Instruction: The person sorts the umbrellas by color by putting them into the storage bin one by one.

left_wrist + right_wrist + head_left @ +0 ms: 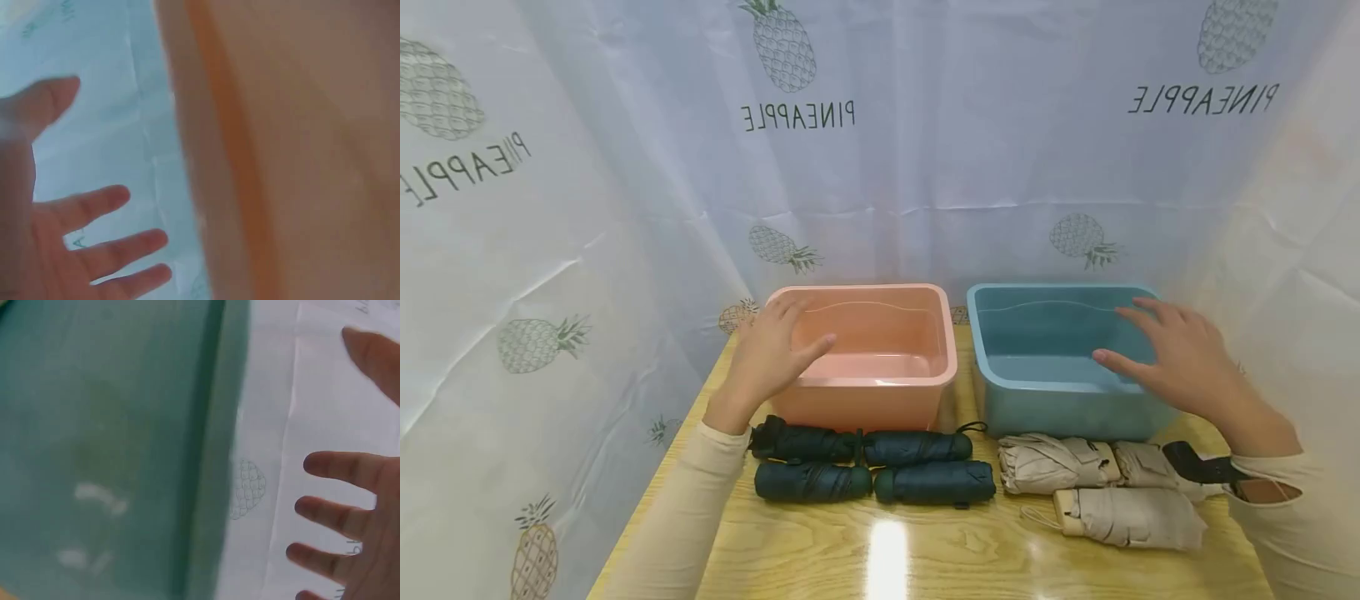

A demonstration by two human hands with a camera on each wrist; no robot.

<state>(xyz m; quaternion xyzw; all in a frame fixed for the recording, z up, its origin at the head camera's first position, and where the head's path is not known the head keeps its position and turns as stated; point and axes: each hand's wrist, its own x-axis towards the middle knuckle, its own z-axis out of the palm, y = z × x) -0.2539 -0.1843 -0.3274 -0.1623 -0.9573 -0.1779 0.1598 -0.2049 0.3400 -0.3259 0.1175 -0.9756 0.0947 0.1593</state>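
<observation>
My left hand [769,352] hovers with spread fingers over the left side of a pink plastic bin [865,404]. My right hand [1183,358], fingers also apart, is above the right side of a blue plastic bin [1067,412]. Both hold nothing; whether either touches a rim I cannot tell. In front of the pink bin lie several folded dark umbrellas, among them a navy one [936,483] and a blackish one [805,442]. Three folded beige umbrellas lie before the blue bin: a crumpled one [1052,462], one partly hidden [1150,462], and a nearer one [1135,517].
The bins stand side by side at the back of a wooden table [805,550], with a narrow gap between them. Behind and at both sides hangs a white curtain [910,158] with pineapple prints. A black wrist-camera mount [1198,464] sticks out from the right wrist.
</observation>
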